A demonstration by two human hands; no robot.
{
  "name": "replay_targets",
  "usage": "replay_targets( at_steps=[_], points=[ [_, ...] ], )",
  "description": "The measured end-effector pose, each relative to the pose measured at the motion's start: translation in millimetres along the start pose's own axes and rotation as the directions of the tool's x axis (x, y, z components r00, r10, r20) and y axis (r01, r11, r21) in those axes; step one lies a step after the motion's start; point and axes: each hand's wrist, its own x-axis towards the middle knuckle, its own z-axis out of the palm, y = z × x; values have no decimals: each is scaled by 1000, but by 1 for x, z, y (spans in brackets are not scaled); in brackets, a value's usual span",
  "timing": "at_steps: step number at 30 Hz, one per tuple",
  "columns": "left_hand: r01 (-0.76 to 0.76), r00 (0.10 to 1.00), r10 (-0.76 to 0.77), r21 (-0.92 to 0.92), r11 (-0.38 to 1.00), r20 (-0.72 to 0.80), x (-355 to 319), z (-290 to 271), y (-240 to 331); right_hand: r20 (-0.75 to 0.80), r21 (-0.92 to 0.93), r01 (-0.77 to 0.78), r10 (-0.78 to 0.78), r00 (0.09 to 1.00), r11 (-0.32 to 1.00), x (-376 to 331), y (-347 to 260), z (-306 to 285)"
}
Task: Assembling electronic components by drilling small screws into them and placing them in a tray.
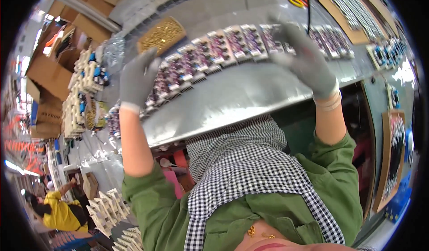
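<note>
My left hand [139,79], in a grey glove, is above the left part of a curved row of small assemblies [210,52]. Its fingers are bent together close to the near corner of a cardboard box of brass-coloured screws [161,34]. Whatever they pinch, if anything, is too small to make out. My right hand [306,59], gloved alike and smeared by motion, hovers over the right part of the row, thumb and fingers apart. The assemblies are white blocks with purplish and dark parts, set side by side on the metal table [214,90].
Pliers with yellow and red handles [296,0] lie at the back, beside a hanging black cable [307,5]. Metal strips [344,3] fill a cardboard tray at far right. White-and-blue parts [85,83] and cartons [51,72] stand left. A person in yellow [62,211] works farther off.
</note>
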Motion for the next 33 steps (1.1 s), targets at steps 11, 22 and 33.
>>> replay_targets(
  at_steps=[11,22,33],
  points=[
    [116,911,-251,381,917,326,87,44,-92,-3,642,50,-63,998,765,210,-85,8],
    [336,941,-337,45,941,21,46,1,-52,-98,668,0,88,991,745,170,-102,40],
    [205,914,-405,-853,479,-8,-46,2,106,-268,826,350,-238,934,442,128,-162,41]
  ],
)
